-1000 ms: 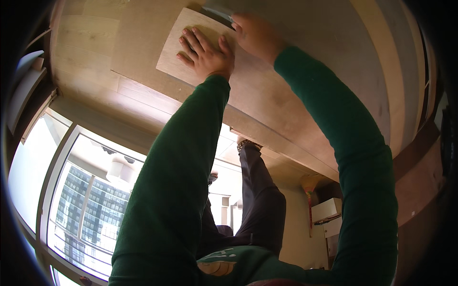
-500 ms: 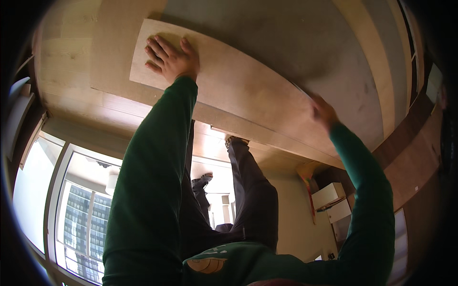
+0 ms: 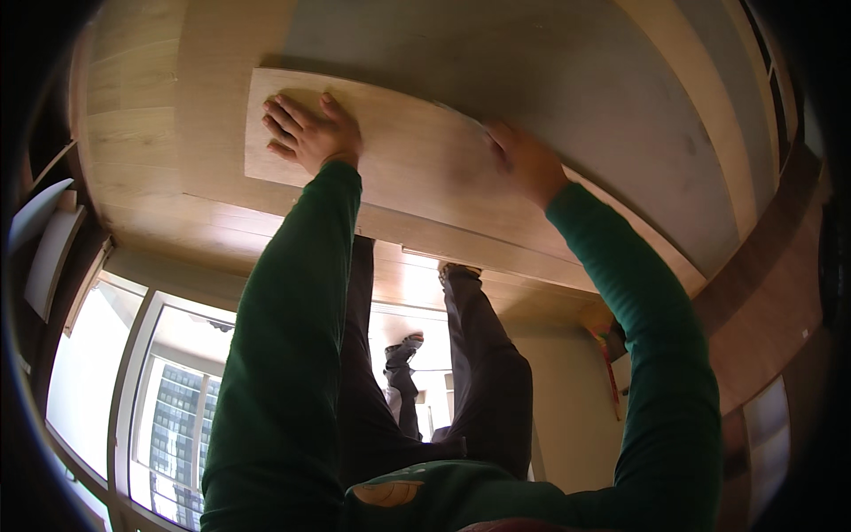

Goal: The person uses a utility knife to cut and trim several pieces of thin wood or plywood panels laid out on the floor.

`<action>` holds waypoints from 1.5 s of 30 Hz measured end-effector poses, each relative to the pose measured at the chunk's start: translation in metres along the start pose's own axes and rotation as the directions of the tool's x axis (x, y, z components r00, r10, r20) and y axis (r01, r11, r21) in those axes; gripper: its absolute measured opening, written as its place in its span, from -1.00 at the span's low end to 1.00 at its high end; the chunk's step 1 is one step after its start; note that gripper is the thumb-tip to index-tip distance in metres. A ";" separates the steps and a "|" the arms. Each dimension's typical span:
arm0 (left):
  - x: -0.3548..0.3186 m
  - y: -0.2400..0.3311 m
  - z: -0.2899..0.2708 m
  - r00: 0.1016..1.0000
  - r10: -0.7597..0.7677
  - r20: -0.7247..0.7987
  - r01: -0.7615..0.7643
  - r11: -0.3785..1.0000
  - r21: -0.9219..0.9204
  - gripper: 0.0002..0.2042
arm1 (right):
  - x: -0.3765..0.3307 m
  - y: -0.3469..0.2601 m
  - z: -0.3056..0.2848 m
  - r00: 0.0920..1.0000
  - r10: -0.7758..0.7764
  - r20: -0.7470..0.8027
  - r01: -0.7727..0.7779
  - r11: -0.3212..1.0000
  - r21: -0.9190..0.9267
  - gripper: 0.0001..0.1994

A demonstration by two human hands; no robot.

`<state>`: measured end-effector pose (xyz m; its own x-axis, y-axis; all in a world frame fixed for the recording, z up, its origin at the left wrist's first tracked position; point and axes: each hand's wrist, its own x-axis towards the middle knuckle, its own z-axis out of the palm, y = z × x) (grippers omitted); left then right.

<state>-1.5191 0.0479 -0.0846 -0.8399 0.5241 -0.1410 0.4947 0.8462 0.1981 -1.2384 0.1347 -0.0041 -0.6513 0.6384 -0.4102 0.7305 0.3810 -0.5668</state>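
A long, pale wooden board [image 3: 403,146] lies on a larger grey-brown sheet [image 3: 567,84], its far edge bowed by the lens. Near the board's left end my left hand [image 3: 310,131] rests flat, fingers spread, pressing on its face. At the board's far edge, right of the middle, my right hand [image 3: 525,160] is closed and blurred by motion. A thin sliver of something [image 3: 456,112] sticks out past its fingers along that edge; its kind cannot be made out.
The sheets rest on a wood-grain surface [image 3: 133,115]. Below its near edge are my legs [image 3: 487,372] and another person's foot and leg [image 3: 403,372]. A window [image 3: 177,426] is at the lower left. Brown panels [image 3: 762,328] stand along the right.
My right hand has slid left along the board's far edge, from its right part toward the middle. My left hand stays pressed on the board. The whole view has shifted slightly.
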 end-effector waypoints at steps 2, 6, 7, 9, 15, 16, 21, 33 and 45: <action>-0.004 -0.002 0.001 1.000 -0.004 0.006 0.003 1.000 0.014 -0.21 | 0.044 -0.019 0.006 0.999 -0.043 0.013 0.043 0.999 0.027 -0.75; -0.004 0.001 -0.001 1.000 0.006 0.007 -0.007 1.000 0.027 -0.21 | 0.106 -0.045 0.023 0.980 -0.200 -0.015 0.200 0.975 0.098 -0.77; -0.003 -0.001 -0.001 1.000 0.009 0.003 -0.009 1.000 0.024 -0.21 | 0.117 -0.057 0.024 0.979 -0.204 0.028 0.202 0.977 0.065 -0.78; -0.003 -0.003 0.000 1.000 0.015 -0.007 -0.015 1.000 0.017 -0.21 | 0.136 -0.078 0.026 0.972 -0.205 0.116 0.207 0.978 -0.003 -0.80; -0.001 -0.005 0.000 1.000 0.007 -0.016 -0.007 1.000 0.006 -0.22 | 0.135 -0.092 0.022 0.960 -0.102 0.260 0.126 0.989 -0.077 -0.84; -0.005 -0.006 0.000 1.000 0.009 -0.011 -0.009 1.000 0.005 -0.22 | 0.108 -0.068 0.030 0.976 -0.153 0.158 0.153 0.988 0.013 -0.81; -0.002 -0.001 -0.001 1.000 -0.003 -0.007 0.003 1.000 -0.008 -0.21 | -0.042 0.046 -0.040 0.984 0.053 0.170 -0.026 0.987 -0.161 -0.69; 0.003 -0.007 -0.001 1.000 -0.003 -0.010 0.003 1.000 0.026 -0.22 | -0.012 -0.017 0.005 0.996 -0.071 -0.051 0.060 0.981 -0.184 -0.69; 0.003 -0.008 0.000 0.999 0.005 0.037 -0.006 1.000 0.030 -0.21 | 0.291 -0.126 -0.014 0.933 -0.218 -0.285 0.178 0.971 -0.158 -0.32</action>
<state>-1.5257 0.0425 -0.0866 -0.8285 0.5315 -0.1761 0.5062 0.8455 0.1701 -1.5171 0.2815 -0.0421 -0.7082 0.7038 -0.0555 0.6259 0.5896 -0.5106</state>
